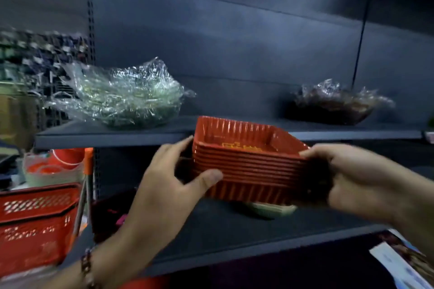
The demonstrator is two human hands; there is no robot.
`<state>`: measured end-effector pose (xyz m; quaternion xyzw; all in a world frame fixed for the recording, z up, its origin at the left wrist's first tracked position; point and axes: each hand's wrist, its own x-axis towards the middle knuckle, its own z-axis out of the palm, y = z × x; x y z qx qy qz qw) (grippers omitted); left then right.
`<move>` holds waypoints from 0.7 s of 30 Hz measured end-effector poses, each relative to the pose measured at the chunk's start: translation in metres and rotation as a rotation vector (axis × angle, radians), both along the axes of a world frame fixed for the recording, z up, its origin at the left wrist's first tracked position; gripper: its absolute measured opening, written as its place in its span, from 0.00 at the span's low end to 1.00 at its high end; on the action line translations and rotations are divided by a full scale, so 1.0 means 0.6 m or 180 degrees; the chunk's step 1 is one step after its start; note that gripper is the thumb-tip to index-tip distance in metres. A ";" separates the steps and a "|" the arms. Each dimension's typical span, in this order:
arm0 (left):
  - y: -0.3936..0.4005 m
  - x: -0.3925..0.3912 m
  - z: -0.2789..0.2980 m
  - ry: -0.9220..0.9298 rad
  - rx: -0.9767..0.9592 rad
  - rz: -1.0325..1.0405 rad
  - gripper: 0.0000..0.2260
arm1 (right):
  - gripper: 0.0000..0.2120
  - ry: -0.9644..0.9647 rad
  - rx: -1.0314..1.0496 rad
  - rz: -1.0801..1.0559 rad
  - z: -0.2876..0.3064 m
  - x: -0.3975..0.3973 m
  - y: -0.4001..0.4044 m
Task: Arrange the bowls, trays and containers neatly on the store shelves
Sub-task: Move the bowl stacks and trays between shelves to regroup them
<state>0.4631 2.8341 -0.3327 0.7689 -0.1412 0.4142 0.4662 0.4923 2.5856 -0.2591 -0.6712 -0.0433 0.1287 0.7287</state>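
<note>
Both bare forearms reach in from the lower frame, one from seven o'clock, the other from four o'clock. The left hand [178, 171] grips the near left corner of a stack of red trays [249, 162], thumb pressed across the front wall, fingers curled round the left side. A beaded bracelet [87, 270] circles the left wrist. The right hand [347, 176] clasps the stack's right end at three o'clock, fingers curled over the rim, palm turned toward the stack.
</note>
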 end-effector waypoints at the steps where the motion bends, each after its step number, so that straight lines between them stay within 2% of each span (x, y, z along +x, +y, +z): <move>1: 0.003 0.009 0.025 -0.0063 0.0022 0.0029 0.24 | 0.07 -0.0044 -0.0016 -0.0005 0.021 0.009 0.001; 7: 0.011 0.098 0.137 -0.0034 0.0201 0.0322 0.18 | 0.05 -0.0195 -0.0232 -0.0367 0.118 0.131 0.035; 11: 0.021 0.160 0.158 0.0135 0.0208 0.0270 0.09 | 0.07 -0.0326 -0.0521 -0.0532 0.144 0.220 0.066; 13: 0.032 0.188 0.150 0.0238 0.0294 0.0415 0.11 | 0.07 -0.0279 -0.0646 -0.0567 0.135 0.255 0.077; 15: 0.038 0.208 0.140 0.0444 0.0548 0.0699 0.21 | 0.07 -0.0422 -0.0716 -0.0613 0.121 0.276 0.084; 17: 0.038 0.222 0.132 0.0462 0.0991 0.1050 0.33 | 0.13 -0.0966 -0.0889 -0.0673 0.105 0.295 0.091; 19: 0.034 0.231 0.131 0.0242 0.1470 0.1433 0.32 | 0.29 -0.1910 -0.1570 -0.0911 0.087 0.309 0.097; 21: 0.031 0.237 0.135 -0.0007 0.1819 0.1720 0.28 | 0.39 -0.3069 -0.2684 -0.0995 0.066 0.314 0.103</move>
